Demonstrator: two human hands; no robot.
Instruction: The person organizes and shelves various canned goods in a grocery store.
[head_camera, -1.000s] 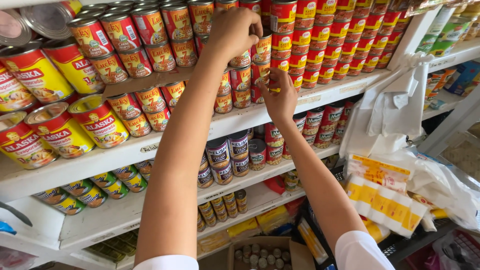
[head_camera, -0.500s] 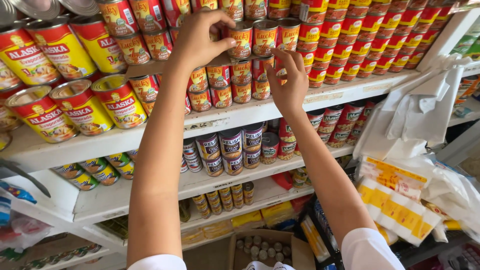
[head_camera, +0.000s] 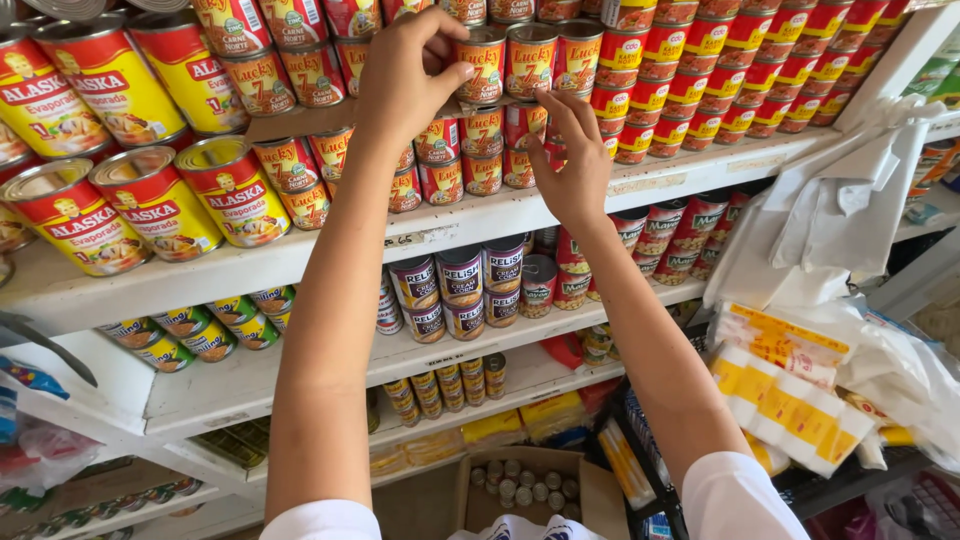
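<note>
A small orange-and-red can (head_camera: 482, 62) in the upper middle of the frame is pinched by the left hand (head_camera: 405, 85), thumb pressed on its left side and fingertips curled over its rim, so the grip is closed on it. The can is seated in the top row of a stack of matching small cans (head_camera: 470, 150) on the upper shelf (head_camera: 690, 170).

Just right of it, a second can of the same kind (head_camera: 528, 62) is touched along its lower edge by the fingertips of the right hand (head_camera: 572, 165). That hand is spread loose below the can, nothing is actually clasped in it, and the stack is only brushed by the thumb.

Further out, big red-and-yellow milk cans (head_camera: 150, 200) are lined up at the left of the frame, and rows of red cans with yellow lids (head_camera: 720, 70) run off to the upper right. On the shelf below, dark-labelled cans (head_camera: 460, 285) are seen between the two forearms. White plastic bags (head_camera: 840, 200) are hung at the right edge, with yellow-and-white packets (head_camera: 790, 390) under them, and a cardboard box of small cans (head_camera: 520, 485) is at the bottom centre.
</note>
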